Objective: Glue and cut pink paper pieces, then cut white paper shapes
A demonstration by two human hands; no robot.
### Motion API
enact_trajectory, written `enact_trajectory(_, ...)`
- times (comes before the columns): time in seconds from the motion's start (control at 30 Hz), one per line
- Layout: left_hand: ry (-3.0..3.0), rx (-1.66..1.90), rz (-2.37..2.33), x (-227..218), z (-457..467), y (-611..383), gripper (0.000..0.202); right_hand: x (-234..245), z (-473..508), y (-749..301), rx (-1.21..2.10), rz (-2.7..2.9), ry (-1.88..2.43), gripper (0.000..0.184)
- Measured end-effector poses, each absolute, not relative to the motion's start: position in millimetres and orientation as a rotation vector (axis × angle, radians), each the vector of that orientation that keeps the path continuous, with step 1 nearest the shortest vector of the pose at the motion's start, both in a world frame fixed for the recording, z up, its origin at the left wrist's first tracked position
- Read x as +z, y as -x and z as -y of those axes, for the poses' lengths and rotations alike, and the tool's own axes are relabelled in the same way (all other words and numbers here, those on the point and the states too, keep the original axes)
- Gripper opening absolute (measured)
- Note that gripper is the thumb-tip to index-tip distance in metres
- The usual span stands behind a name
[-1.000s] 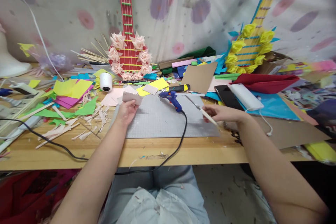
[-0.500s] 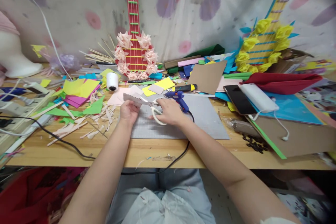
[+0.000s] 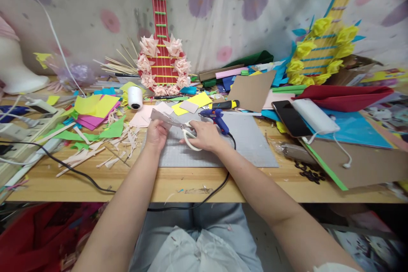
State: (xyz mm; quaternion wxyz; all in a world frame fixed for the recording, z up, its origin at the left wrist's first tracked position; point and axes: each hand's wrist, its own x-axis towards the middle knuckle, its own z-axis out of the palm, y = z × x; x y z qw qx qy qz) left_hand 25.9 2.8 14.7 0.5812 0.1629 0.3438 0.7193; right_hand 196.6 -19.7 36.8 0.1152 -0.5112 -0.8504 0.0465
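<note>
My right hand (image 3: 205, 135) grips a pair of white-handled scissors (image 3: 190, 141), with the blades pointing left. My left hand (image 3: 157, 135) pinches a small piece of greyish cardboard (image 3: 159, 115). The scissor blades meet the cardboard's right side; whether they are cutting into it I cannot tell. Both hands are above a grey cutting mat (image 3: 248, 148). Just right of my right hand lies a blue glue gun (image 3: 217, 119), its black cord running down over the table's front edge.
Pale paper strips (image 3: 86, 159) and coloured sheets (image 3: 95, 107) litter the left side. A white roll-shaped object (image 3: 135, 97) and a utility knife (image 3: 225, 104) lie behind the mat. A red paper guitar (image 3: 164, 66) stands at the back. A phone (image 3: 290, 118) and cardboard (image 3: 360, 165) are at right.
The cardboard in my left hand has tilted slightly, its left end rising a little. My right hand stays in nearly the same place with the scissors. The view has shifted slightly.
</note>
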Motion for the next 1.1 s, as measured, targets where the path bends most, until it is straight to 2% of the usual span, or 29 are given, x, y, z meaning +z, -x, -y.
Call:
enact_trajectory(0.63, -0.357, 1.660, -0.784, 17, -2, -26, 0.028, 33, 19, -197, -0.004, 2.449, 1.597, 0.056)
enact_trajectory(0.9, -0.322, 1.617, -0.771, 22, 0, -28, 0.030, 29, 15, -199, 0.055, 2.417, 1.637, 0.059)
enact_trajectory(1.1, -0.351, 1.611, -0.792, 18, -2, -27, 0.028, 27, 11, -203, 0.221, 2.358, 1.727, 0.054)
